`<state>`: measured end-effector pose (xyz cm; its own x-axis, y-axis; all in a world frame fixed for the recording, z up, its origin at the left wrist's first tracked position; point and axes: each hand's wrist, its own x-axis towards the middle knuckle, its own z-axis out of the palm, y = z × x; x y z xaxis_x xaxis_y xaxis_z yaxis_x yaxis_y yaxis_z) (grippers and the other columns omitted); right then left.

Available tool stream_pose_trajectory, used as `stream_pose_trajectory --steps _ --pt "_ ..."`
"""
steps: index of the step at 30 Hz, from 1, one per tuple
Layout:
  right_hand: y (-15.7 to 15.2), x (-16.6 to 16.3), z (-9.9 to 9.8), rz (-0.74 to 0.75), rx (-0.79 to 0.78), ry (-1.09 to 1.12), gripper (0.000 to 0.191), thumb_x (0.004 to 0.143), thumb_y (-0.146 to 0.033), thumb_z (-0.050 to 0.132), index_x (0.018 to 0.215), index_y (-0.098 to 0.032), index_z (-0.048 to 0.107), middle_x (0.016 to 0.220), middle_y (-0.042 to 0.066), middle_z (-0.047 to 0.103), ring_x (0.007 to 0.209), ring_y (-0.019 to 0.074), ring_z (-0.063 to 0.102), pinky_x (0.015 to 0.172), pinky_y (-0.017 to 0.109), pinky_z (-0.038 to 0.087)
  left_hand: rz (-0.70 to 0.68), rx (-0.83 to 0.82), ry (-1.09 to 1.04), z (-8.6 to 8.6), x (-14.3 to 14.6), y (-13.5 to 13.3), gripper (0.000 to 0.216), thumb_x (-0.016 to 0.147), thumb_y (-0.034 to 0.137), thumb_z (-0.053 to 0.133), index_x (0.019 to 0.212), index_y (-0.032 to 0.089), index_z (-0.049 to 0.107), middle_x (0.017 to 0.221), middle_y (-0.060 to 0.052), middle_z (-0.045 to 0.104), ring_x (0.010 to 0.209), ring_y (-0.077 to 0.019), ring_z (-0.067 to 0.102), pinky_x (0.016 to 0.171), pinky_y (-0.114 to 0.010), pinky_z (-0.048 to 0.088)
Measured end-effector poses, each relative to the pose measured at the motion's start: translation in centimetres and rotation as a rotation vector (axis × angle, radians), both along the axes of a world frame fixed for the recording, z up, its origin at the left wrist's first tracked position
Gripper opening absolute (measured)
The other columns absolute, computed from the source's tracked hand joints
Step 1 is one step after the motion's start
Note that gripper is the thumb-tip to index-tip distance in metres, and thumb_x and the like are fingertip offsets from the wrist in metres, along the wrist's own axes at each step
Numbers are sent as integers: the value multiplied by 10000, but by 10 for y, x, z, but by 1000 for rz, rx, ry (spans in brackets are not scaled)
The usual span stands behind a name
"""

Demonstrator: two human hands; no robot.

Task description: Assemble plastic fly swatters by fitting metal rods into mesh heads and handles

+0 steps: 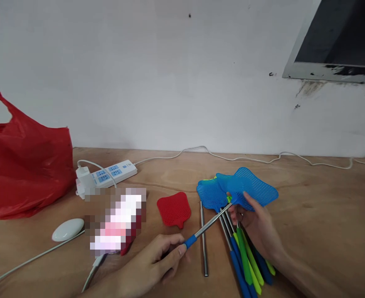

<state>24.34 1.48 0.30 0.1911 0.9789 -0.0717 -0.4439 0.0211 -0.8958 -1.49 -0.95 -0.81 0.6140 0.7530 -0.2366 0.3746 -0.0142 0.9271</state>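
Note:
My left hand (157, 260) pinches the blue grip end of a metal swatter rod (207, 225) that slants up to the right. My right hand (257, 225) holds the blue mesh swatter head (250, 188) where the rod meets it. Under it lies a pile of assembled fly swatters (247, 265) with blue and green handles and another blue head (210, 194). A loose red swatter head (174, 210) lies on the wooden table (325, 215), left of a bare metal rod (203, 240).
A red plastic bag (23, 165) stands at the far left. A white power strip (107, 174) with its cable (247, 159) runs along the wall. A white oval object (68, 229) and a blurred-out item (117, 225) lie near my left arm.

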Motion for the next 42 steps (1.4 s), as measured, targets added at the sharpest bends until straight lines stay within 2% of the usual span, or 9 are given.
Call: stream_pose_trajectory --steps 5,10,15,20,24,26,29,35,42 --pt "2 0 -1 -166 76 -19 354 620 -461 892 660 -224 633 554 -25 640 504 151 594 432 234 470 10 119 32 0 0 -1 539 957 700 364 867 204 555 663 53 440 610 -135 408 594 -243 361" --pt "-6 -6 -6 207 18 -171 369 684 -503 845 681 -187 656 635 17 670 531 156 600 434 245 483 -14 188 40 0 1 -3 529 980 679 333 838 206 521 661 47 458 626 -136 416 598 -240 355" --pt "-10 -5 -4 238 64 -212 356 788 -546 744 772 -193 698 662 24 668 557 157 599 468 255 503 -17 113 -12 -1 4 -3 551 954 721 340 826 210 501 602 70 427 531 -113 377 514 -220 331" --pt "-12 -9 4 457 65 -260 310 786 -509 753 835 -206 705 769 35 695 612 166 627 506 263 533 -44 25 -38 -2 8 -4 569 956 727 313 827 207 507 550 63 486 445 -103 410 489 -217 365" --pt "-3 -1 8 243 10 -217 384 741 -556 767 757 -200 624 598 -21 638 441 105 520 381 193 405 8 281 18 7 7 -5 505 1026 582 308 834 198 575 617 33 547 590 -136 513 723 -271 429" --pt "3 6 6 159 -1 -336 409 747 -573 754 712 -203 585 481 -61 561 357 76 424 343 178 321 64 401 109 10 6 -4 429 1032 505 350 836 206 588 688 12 580 679 -163 526 708 -268 407" --pt "11 14 -4 168 21 -586 398 777 -580 714 726 -213 568 387 -77 509 305 81 362 338 194 262 82 506 196 9 4 -2 345 1025 417 384 812 215 566 749 0 596 712 -175 524 625 -249 373" --pt "17 19 -23 86 73 -894 358 809 -518 681 975 -208 613 373 -66 542 357 161 464 406 246 313 35 606 228 6 3 -2 306 1021 343 383 790 218 540 706 9 583 665 -171 538 603 -252 360" --pt "24 24 -25 -59 219 -1131 299 867 -511 554 850 -219 615 414 -50 512 385 182 480 454 289 314 55 659 222 4 3 0 266 1022 304 391 806 218 521 735 0 580 647 -165 541 597 -261 372"
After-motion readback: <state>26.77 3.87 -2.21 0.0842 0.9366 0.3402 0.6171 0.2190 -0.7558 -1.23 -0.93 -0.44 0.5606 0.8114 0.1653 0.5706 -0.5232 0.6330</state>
